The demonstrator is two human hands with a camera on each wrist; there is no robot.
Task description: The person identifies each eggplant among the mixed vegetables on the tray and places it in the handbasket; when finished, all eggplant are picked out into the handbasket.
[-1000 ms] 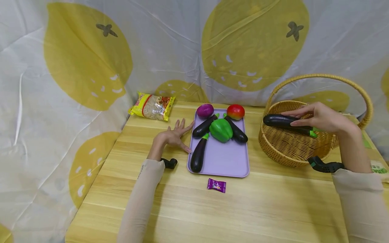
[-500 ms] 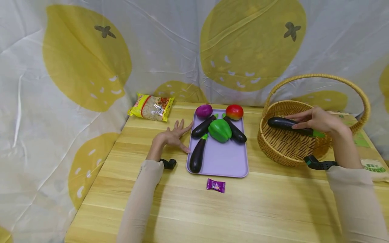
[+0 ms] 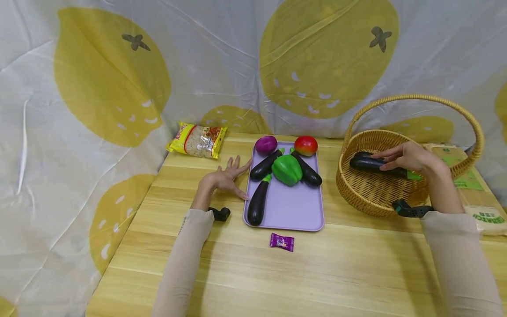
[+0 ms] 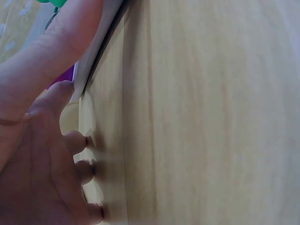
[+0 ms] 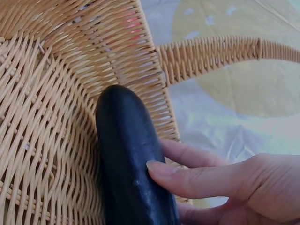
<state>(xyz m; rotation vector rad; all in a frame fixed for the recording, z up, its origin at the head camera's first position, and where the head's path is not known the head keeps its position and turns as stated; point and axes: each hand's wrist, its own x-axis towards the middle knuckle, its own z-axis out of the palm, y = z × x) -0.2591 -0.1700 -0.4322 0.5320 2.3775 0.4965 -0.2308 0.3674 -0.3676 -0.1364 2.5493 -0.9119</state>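
Inside the wicker basket [image 3: 360, 196], my right hand [image 3: 413, 159] pinches a dark purple eggplant [image 3: 366, 162] between thumb and fingers. Its green stem end points right, below the palm. The right wrist view shows the eggplant [image 5: 131, 154] lying along the woven wall, with the thumb on its near side. My left hand [image 3: 225, 179] is spread on the wooden table, thumb and index fingertip at the left rim of a lilac tray [image 3: 295, 211]. On that tray lie a green bell pepper [image 3: 287, 170], several eggplants [image 3: 258, 203], a purple onion [image 3: 266, 145] and a red mango [image 3: 306, 145].
A small purple wrapped candy [image 3: 282, 242] lies in front of the tray. At the back left is a yellow food bag [image 3: 199, 140]. A flat package [image 3: 481, 198] sits right of the basket, whose tall handle [image 3: 413, 97] arches over it. A lemon-print curtain [image 3: 222, 66] hangs behind.
My right hand has lowered the eggplant deeper into the basket and shifted slightly left and down. It covers the second eggplant seen beneath it earlier. My left hand stays at the tray.
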